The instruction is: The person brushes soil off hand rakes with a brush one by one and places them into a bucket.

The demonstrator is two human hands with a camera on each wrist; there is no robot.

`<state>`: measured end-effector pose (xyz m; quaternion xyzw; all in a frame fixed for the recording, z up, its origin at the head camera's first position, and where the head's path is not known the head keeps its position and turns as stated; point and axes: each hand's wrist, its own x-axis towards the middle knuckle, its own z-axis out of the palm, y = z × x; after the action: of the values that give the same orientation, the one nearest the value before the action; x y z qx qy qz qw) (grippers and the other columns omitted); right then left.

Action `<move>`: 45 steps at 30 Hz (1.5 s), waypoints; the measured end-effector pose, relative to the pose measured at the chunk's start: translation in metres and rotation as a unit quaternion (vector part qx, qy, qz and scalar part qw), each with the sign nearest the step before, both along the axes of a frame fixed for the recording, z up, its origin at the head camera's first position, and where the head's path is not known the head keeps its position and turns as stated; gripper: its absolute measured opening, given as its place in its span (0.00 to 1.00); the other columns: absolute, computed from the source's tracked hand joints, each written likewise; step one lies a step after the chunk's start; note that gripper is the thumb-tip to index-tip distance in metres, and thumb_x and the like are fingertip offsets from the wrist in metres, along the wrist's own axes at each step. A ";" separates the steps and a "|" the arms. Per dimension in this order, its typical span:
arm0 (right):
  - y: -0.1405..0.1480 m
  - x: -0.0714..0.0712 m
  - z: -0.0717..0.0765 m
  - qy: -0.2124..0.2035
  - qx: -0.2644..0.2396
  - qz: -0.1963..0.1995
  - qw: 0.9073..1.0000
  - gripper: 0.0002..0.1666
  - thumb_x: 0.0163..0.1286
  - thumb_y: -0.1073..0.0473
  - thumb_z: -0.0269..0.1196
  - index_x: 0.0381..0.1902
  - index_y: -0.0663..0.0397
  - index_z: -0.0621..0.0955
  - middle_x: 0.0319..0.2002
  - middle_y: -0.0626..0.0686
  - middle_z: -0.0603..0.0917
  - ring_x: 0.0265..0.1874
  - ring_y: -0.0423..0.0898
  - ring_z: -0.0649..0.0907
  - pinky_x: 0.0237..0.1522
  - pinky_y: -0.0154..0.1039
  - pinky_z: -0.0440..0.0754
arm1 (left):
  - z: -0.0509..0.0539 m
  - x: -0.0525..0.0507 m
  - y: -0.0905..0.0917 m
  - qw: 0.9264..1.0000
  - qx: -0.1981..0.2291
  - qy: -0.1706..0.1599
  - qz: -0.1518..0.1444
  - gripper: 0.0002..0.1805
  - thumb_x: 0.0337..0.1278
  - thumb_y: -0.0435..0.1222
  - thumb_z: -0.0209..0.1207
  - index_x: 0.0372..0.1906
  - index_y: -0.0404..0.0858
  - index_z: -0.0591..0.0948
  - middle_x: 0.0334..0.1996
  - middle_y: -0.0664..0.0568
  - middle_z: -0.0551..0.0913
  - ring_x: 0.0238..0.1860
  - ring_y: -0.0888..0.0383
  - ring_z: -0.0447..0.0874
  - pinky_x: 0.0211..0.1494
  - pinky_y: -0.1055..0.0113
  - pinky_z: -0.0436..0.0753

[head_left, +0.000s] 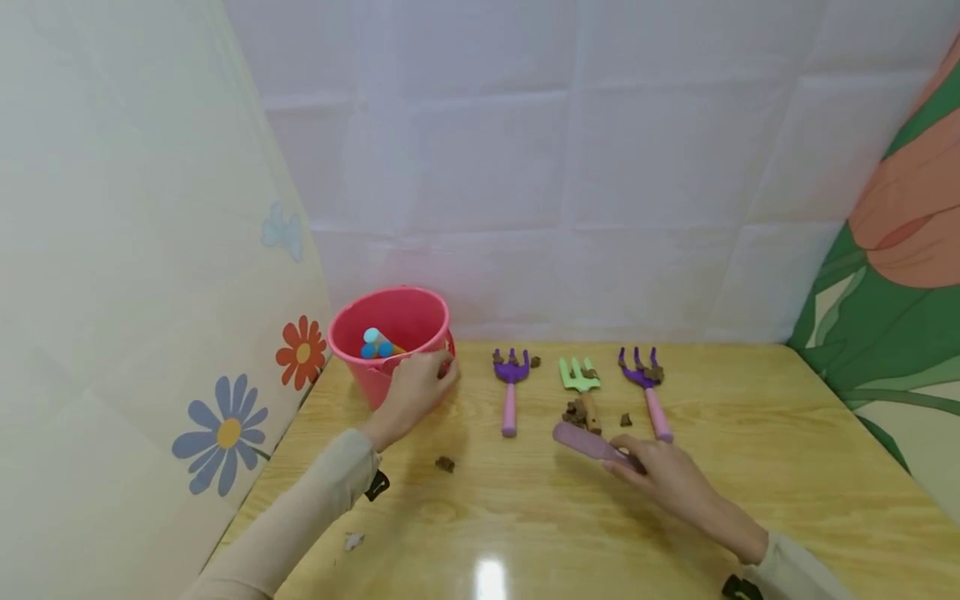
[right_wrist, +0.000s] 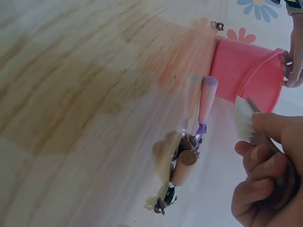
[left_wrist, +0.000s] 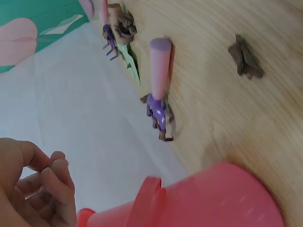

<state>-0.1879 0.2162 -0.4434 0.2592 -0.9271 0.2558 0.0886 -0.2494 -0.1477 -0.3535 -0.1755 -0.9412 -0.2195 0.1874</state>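
At the pink bucket (head_left: 360,383), my left hand (head_left: 416,392) is over the front right of the rim. The left wrist view has its fingers curled and the thumb tip against them, with nothing visible between. Several round blue-ended sticks (head_left: 375,343) stand in the bucket. My right hand (head_left: 667,475) grips a purple brush (head_left: 588,443), whose white bristles (right_wrist: 244,120) appear in the right wrist view. Just beyond the brush lies a light green hand fork (head_left: 581,382) with a wooden handle, a brown crumbly clump (head_left: 573,412) beside it.
Two purple hand forks with pink handles lie on the wooden table: one left fork (head_left: 510,400) and one right fork (head_left: 652,400). Brown bits cling to their prongs. A loose brown piece (head_left: 446,463) and a whitish scrap (head_left: 354,542) lie nearer. White cloth (head_left: 510,208) hangs behind.
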 end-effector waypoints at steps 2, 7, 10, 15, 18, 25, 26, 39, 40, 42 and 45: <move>0.001 0.000 0.000 0.004 -0.001 0.007 1.000 0.16 0.66 0.52 0.68 0.45 0.58 0.84 0.15 0.34 0.66 0.12 0.30 0.62 0.12 0.29 0.62 | -0.005 0.000 0.006 1.000 0.001 -0.013 -0.011 0.09 0.65 0.33 0.59 0.27 0.39 0.82 0.13 0.59 0.71 0.14 0.64 0.66 0.17 0.71 0.65; 0.003 0.002 -0.001 -0.002 -0.002 0.018 1.000 0.14 0.63 0.58 0.69 0.44 0.60 0.83 0.17 0.34 0.69 0.12 0.29 0.63 0.12 0.28 0.64 | -0.019 -0.002 0.018 0.999 0.002 -0.045 -0.028 0.08 0.67 0.34 0.57 0.35 0.36 0.85 0.15 0.59 0.75 0.13 0.65 0.68 0.16 0.72 0.69; 0.003 0.002 -0.001 -0.005 -0.001 0.017 1.000 0.14 0.61 0.61 0.69 0.44 0.61 0.83 0.17 0.34 0.70 0.12 0.29 0.63 0.12 0.28 0.64 | -0.027 -0.003 0.023 0.998 0.005 -0.062 -0.026 0.08 0.67 0.34 0.58 0.38 0.35 0.84 0.16 0.58 0.75 0.13 0.65 0.67 0.16 0.73 0.68; 0.005 0.001 0.000 0.004 -0.001 0.017 1.000 0.15 0.58 0.62 0.69 0.44 0.61 0.83 0.18 0.34 0.71 0.11 0.29 0.63 0.12 0.27 0.63 | -0.041 -0.005 0.029 0.997 0.004 -0.075 -0.033 0.06 0.65 0.33 0.58 0.39 0.35 0.83 0.17 0.58 0.76 0.15 0.65 0.69 0.17 0.71 0.69; 0.005 0.001 0.002 0.008 0.001 0.015 1.000 0.15 0.57 0.63 0.69 0.44 0.61 0.83 0.18 0.34 0.72 0.12 0.29 0.63 0.12 0.28 0.63 | -0.049 -0.006 0.033 0.996 0.003 -0.085 -0.034 0.06 0.65 0.34 0.58 0.39 0.36 0.83 0.18 0.58 0.77 0.15 0.66 0.70 0.17 0.71 0.71; 0.006 0.002 0.005 -0.007 0.012 0.013 1.000 0.15 0.57 0.63 0.67 0.44 0.59 0.83 0.18 0.35 0.71 0.12 0.29 0.63 0.13 0.29 0.63 | -0.064 -0.011 0.042 0.995 0.001 -0.090 -0.040 0.06 0.65 0.34 0.58 0.39 0.36 0.83 0.21 0.57 0.78 0.17 0.66 0.71 0.19 0.71 0.71; 0.006 0.002 0.005 -0.009 0.014 0.010 1.000 0.15 0.57 0.63 0.67 0.44 0.60 0.83 0.18 0.35 0.71 0.12 0.29 0.63 0.13 0.28 0.62 | -0.066 -0.012 0.043 0.995 0.001 -0.089 -0.039 0.06 0.65 0.34 0.58 0.39 0.36 0.83 0.21 0.57 0.78 0.18 0.66 0.71 0.20 0.71 0.71; 0.005 0.002 0.006 0.004 0.014 -0.012 1.000 0.16 0.56 0.63 0.67 0.44 0.59 0.84 0.16 0.34 0.67 0.12 0.29 0.60 0.12 0.28 0.59 | -0.092 -0.026 0.063 0.991 0.007 -0.131 0.033 0.14 0.65 0.39 0.60 0.45 0.31 0.79 0.31 0.46 0.82 0.30 0.51 0.81 0.32 0.61 0.80; 0.005 0.002 0.006 0.007 0.014 -0.012 1.000 0.16 0.56 0.63 0.67 0.44 0.59 0.84 0.16 0.34 0.67 0.12 0.29 0.60 0.12 0.28 0.59 | -0.093 -0.027 0.065 0.990 0.006 -0.133 0.041 0.15 0.66 0.40 0.59 0.44 0.31 0.78 0.31 0.45 0.82 0.30 0.49 0.81 0.33 0.59 0.80; 0.005 0.002 0.006 0.011 0.013 -0.012 1.000 0.16 0.56 0.63 0.67 0.43 0.59 0.84 0.16 0.34 0.68 0.11 0.29 0.61 0.12 0.28 0.59 | -0.095 -0.030 0.067 0.988 0.004 -0.142 0.060 0.16 0.68 0.43 0.58 0.42 0.31 0.76 0.31 0.44 0.81 0.30 0.48 0.81 0.33 0.57 0.80; 0.005 0.001 0.006 0.013 0.013 -0.009 1.000 0.15 0.56 0.63 0.67 0.43 0.59 0.84 0.16 0.34 0.68 0.11 0.29 0.61 0.12 0.27 0.60 | -0.097 -0.033 0.071 0.984 0.008 -0.165 0.073 0.19 0.69 0.45 0.55 0.42 0.29 0.76 0.30 0.43 0.80 0.29 0.47 0.80 0.33 0.55 0.80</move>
<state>-0.1865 0.2214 -0.4376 0.2552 -0.9316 0.2392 0.0994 -0.2829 -0.0768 -0.4507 -0.0664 -0.9676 -0.2390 0.0468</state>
